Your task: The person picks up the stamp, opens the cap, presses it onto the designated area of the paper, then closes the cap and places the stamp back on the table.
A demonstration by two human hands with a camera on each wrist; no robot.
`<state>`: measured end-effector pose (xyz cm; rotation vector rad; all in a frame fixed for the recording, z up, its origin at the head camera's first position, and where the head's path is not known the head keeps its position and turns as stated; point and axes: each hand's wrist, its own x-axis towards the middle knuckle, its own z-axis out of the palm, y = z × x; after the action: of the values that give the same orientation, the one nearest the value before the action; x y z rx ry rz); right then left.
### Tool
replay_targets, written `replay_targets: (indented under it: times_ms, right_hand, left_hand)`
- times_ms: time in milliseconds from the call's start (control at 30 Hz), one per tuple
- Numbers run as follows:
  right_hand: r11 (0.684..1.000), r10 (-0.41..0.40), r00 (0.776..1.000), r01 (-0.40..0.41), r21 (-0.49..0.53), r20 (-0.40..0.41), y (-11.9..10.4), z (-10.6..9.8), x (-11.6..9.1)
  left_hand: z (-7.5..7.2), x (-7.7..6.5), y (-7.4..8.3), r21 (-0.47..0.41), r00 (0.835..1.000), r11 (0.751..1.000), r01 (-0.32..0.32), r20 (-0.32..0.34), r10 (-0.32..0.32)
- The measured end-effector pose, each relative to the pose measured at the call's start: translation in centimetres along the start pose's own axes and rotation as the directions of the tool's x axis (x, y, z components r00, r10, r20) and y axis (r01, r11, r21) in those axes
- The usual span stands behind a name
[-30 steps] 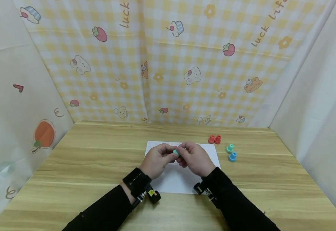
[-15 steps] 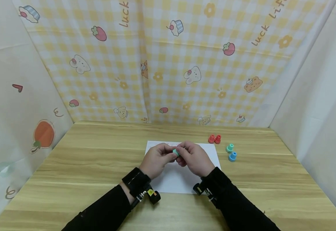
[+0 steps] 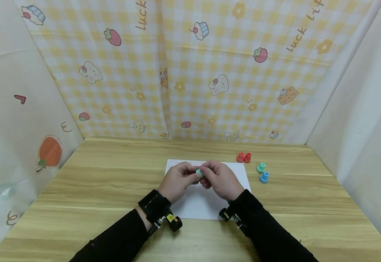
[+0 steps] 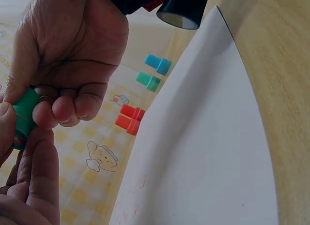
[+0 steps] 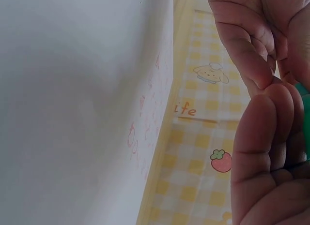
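Observation:
A small green stamp (image 3: pixel 199 173) is held up over the sheet of white paper (image 3: pixel 206 207), between both hands. My left hand (image 3: pixel 174 182) pinches it from the left with thumb and fingers. From the right, my right hand (image 3: pixel 223 180) pinches it too, its thumb across the near side. In the left wrist view the stamp (image 4: pixel 25 113) looks like a short cylinder with a red mark at its lower end; fingers hide part of it. Only a green edge of the stamp (image 5: pixel 305 118) shows in the right wrist view. Faint red prints (image 4: pixel 138 186) lie along the paper's far edge.
Right of the paper stand two red stamps (image 3: pixel 244 157), a green stamp (image 3: pixel 261 167) and a blue stamp (image 3: pixel 264 177). The wooden table (image 3: pixel 111 174) meets a patterned cloth (image 3: pixel 190 72) at the back. White cloths hang on both sides.
Both hands stay in place with the green stamp between them. The head view shifts very slightly; nothing else visibly moves.

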<state>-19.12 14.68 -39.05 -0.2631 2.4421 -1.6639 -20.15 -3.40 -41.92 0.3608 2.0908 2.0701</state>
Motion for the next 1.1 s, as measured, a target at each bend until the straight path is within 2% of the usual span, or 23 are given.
replay_targets:
  times_ms: [267, 400, 533, 633, 700, 800, 967, 1100]
  right_hand:
    - [0.999, -0.003, 1.0, 0.003, 0.051, -0.013, 0.1, -0.1, 0.2]
    - [0.997, 0.02, 0.998, -0.016, 0.073, -0.06, 0.1, -0.1, 0.2]
    - [0.999, 0.039, 0.989, -0.034, 0.037, -0.144, 0.1, -1.0, 0.2]
    - [0.995, 0.027, 0.982, -0.046, -0.093, -0.188, -0.1, -2.2, 0.3]
    - [0.979, 0.013, 0.98, -0.053, -0.198, -0.199, -0.4, -3.0, 0.5]
    - [0.935, -0.014, 0.981, -0.055, -0.351, -0.192, -1.0, -3.9, 1.2]
    - [0.869, -0.032, 0.987, -0.052, -0.492, -0.16, -1.4, -4.4, 2.9]
    - [0.812, -0.047, 0.993, -0.023, -0.583, -0.105, -1.3, -4.5, 4.4]
  left_hand:
    - [-0.2, 0.0, 0.2, -0.048, 1.0, 0.999, -0.001, -0.02, 0.0]
    - [-0.3, 0.1, 0.1, -0.037, 0.999, 0.999, -0.005, -0.036, 0.003]
    - [-0.4, 0.2, -0.1, -0.033, 0.996, 0.999, -0.004, -0.087, 0.001]
    - [-0.6, 0.4, -0.2, -0.028, 0.993, 1.0, -0.009, -0.118, 0.006]
    - [-0.6, 0.5, -0.2, -0.018, 0.992, 1.0, -0.011, -0.13, 0.008]
    - [-0.7, 0.6, -0.2, -0.007, 0.99, 1.0, -0.006, -0.14, 0.005]
    - [-0.9, 0.6, -0.2, 0.005, 0.988, 1.0, -0.004, -0.156, 0.005]
    - [-1.0, 0.5, -0.2, 0.0, 0.986, 1.0, -0.002, -0.165, 0.002]
